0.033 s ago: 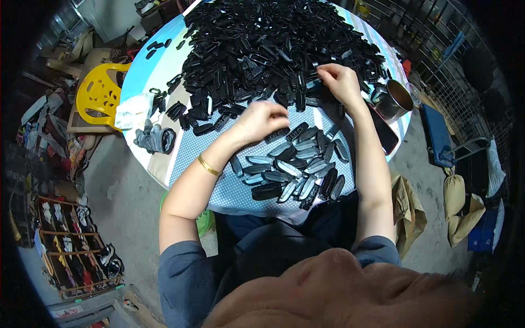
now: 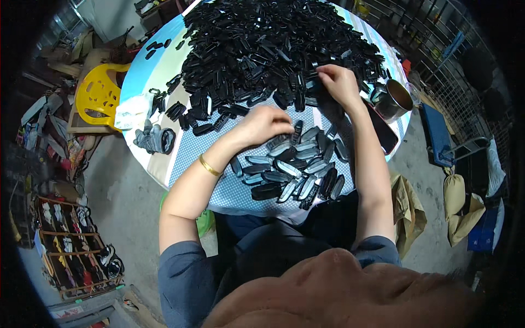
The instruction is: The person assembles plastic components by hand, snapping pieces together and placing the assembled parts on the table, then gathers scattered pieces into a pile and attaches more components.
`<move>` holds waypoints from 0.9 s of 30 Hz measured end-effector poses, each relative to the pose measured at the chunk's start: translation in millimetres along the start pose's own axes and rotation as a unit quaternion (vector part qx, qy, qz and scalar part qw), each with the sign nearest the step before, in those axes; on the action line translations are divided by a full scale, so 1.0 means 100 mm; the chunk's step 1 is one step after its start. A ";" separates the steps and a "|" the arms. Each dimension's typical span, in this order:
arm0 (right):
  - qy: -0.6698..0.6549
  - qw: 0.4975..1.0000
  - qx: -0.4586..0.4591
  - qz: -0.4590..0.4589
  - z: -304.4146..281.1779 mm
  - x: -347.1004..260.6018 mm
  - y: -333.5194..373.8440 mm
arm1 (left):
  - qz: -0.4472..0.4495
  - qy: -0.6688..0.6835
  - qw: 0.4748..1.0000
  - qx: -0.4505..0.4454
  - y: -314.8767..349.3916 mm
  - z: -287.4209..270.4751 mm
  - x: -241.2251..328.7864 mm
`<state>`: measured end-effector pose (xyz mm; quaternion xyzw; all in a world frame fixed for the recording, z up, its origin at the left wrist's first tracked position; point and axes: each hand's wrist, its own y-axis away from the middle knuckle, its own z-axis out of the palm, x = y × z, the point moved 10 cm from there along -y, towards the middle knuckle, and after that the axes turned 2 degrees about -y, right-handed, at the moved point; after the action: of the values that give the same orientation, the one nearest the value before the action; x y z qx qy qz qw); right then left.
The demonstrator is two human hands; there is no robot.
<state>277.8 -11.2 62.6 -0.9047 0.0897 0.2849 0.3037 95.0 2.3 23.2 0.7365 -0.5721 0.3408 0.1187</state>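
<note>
A big heap of small black plastic pieces [image 2: 262,49] covers the far part of the round table. Nearer me lies a smaller group of elongated black-and-grey pieces [image 2: 287,168]. My left hand [image 2: 265,126] is over this group's far left edge, fingers curled and pinching a black plastic piece [image 2: 297,131] at the fingertips. At the right front edge of the heap is my right hand [image 2: 340,86], its thumb and fingers bent in a pinch. Whatever sits between them is too dark to make out.
A patterned cloth covers the table [image 2: 219,191]. On the right stand a metal cup [image 2: 395,100] and a dark phone [image 2: 383,130]. Grey gloves [image 2: 155,139] and a white packet [image 2: 133,112] lie on the left. Beyond is a yellow chair [image 2: 98,93]; a blue cart [image 2: 436,134] stands right.
My left hand has shifted slightly right and nearer me; the black piece at its fingertips has turned more upright. My right hand stays at almost the same spot.
</note>
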 end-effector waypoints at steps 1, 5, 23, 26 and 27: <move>0.025 0.999 -0.011 -0.017 0.04 -0.03 0.02 | 0.047 0.016 0.998 -0.028 0.01 0.09 0.11; 0.031 0.996 0.002 -0.082 0.14 -0.14 0.02 | -0.153 0.115 0.977 -0.091 0.00 0.14 -0.14; 0.195 0.971 0.014 -0.134 0.69 -0.57 -0.50 | -0.068 -0.004 0.986 0.155 0.04 -0.42 -0.27; 0.118 0.973 0.072 -0.183 0.41 -0.71 -0.32 | -0.081 0.069 0.974 0.201 0.05 -0.52 -0.46; 0.119 0.973 0.070 -0.185 0.39 -0.74 -0.27 | -0.090 0.096 0.969 0.209 0.03 -0.51 -0.56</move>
<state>208.3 32.8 93.0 -0.9096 -0.0240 0.1068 0.4009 66.8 72.8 24.0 0.7571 -0.4057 0.5100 0.0464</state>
